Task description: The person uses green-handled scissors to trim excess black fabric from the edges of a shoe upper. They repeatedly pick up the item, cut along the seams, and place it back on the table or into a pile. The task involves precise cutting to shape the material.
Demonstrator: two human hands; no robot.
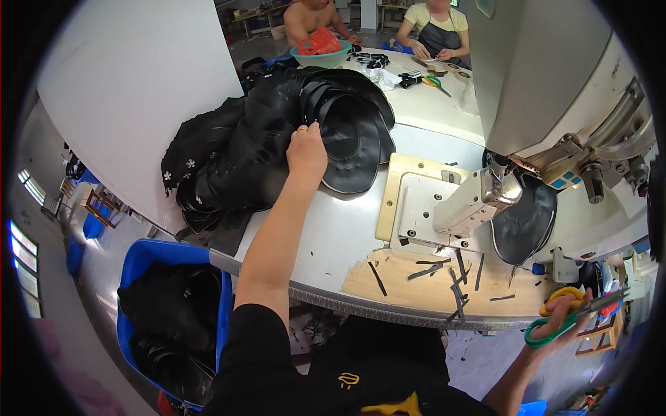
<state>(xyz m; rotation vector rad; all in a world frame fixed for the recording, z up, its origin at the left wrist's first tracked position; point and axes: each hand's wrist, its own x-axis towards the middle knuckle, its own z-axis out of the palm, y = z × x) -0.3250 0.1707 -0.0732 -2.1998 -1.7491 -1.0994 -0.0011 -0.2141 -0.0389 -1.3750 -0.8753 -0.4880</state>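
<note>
On the left of the worktable lies a large heap of black leather-like pieces (257, 125), some with small white flower-shaped marks. My left hand (307, 149) is closed at the heap's right side, gripping the edge of a rounded black piece (350, 156); its fingertips are partly hidden. Off the table's front right edge, my right hand (560, 322) holds scissors (555, 331) with one green and one yellow handle loop, their blades pointing right. Beside the sewing machine's post (479, 208), another black piece (524, 222) rests under the machine head.
Black strip offcuts (456, 288) are scattered along the table's front. A blue bin (225, 312) full of black pieces stands on the floor at lower left. Across the table, two people sit near a green basin (322, 57) and another pair of scissors (435, 83).
</note>
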